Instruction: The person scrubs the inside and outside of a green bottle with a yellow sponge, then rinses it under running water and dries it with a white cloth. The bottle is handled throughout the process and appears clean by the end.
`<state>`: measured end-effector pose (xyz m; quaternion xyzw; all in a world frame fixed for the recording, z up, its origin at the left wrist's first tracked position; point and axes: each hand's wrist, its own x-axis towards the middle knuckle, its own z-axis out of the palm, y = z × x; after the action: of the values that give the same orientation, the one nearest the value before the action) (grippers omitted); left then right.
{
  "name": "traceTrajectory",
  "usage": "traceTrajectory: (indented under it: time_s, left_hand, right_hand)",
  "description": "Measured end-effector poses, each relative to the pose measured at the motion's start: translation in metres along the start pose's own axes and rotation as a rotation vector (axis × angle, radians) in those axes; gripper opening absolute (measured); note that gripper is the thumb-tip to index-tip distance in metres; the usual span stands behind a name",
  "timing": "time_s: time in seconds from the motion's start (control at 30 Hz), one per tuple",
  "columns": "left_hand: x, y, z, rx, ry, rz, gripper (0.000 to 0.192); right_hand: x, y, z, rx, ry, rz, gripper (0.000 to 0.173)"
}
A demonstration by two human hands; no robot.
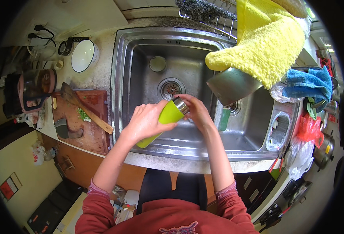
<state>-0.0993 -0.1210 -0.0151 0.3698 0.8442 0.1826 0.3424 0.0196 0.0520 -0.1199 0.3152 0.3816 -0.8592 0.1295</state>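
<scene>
My left hand [147, 118] is wrapped around the lime-green body of a steel-necked bottle [172, 112], held tilted over the front of the left sink basin [142, 84]. At the bottle's bare steel neck, the fingers of my right hand [197, 110] curl around the rim. Part of those fingers is hidden behind the neck. Both hands look wet. Beyond them, a small round cup or lid [157, 64] rests on the basin floor, behind the drain strainer [172, 89]. A green scouring pad [224, 119] lies by the divider in the right basin [252, 125].
Left of the sink, a cutting board [87, 140] carries a cleaver [65, 128], a wooden spatula [87, 108] and chopped scallion [84, 114]. A white bowl [83, 55] stands behind. A yellow towel [265, 44] and a metal blade [233, 84] overhang the right basin.
</scene>
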Motion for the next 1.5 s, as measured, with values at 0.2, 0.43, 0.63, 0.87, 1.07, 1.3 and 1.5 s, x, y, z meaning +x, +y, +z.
traceTrajectory:
  time_s: [0.2, 0.43, 0.63, 0.87, 1.07, 1.3, 1.5]
  left_hand:
    - [0.005, -0.003, -0.026, 0.117, -0.297, -0.048, 0.067]
    - [0.031, -0.028, -0.039, -0.080, -0.726, -0.327, 0.079]
    - [0.021, -0.052, -0.038, -0.347, -0.784, -0.576, 0.072]
    - [-0.006, -0.047, -0.023, -0.778, -0.552, -0.483, 0.057]
    - [-0.044, -0.008, -0.019, -0.756, -0.171, 0.013, 0.073]
    - [-0.073, 0.016, -0.023, -0.552, 0.219, 0.295, 0.068]
    - [-0.087, 0.011, -0.026, -0.556, 0.300, 0.402, 0.063]
  right_hand:
    - [0.030, 0.012, 0.008, -0.153, -0.359, 0.146, 0.029]
    - [0.060, 0.044, 0.008, -0.375, -0.431, 0.005, 0.012]
    - [0.047, 0.070, -0.005, -0.379, 0.022, -0.050, 0.033]
    - [-0.014, 0.071, 0.011, -1.163, 0.444, -0.436, 0.035]
    - [-0.068, 0.005, 0.012, -0.314, -0.070, -0.165, 0.050]
    - [-0.103, -0.020, 0.043, -0.375, -0.395, -0.338, 0.072]
    - [-0.102, -0.012, 0.063, -0.376, -0.349, -0.406, 0.068]
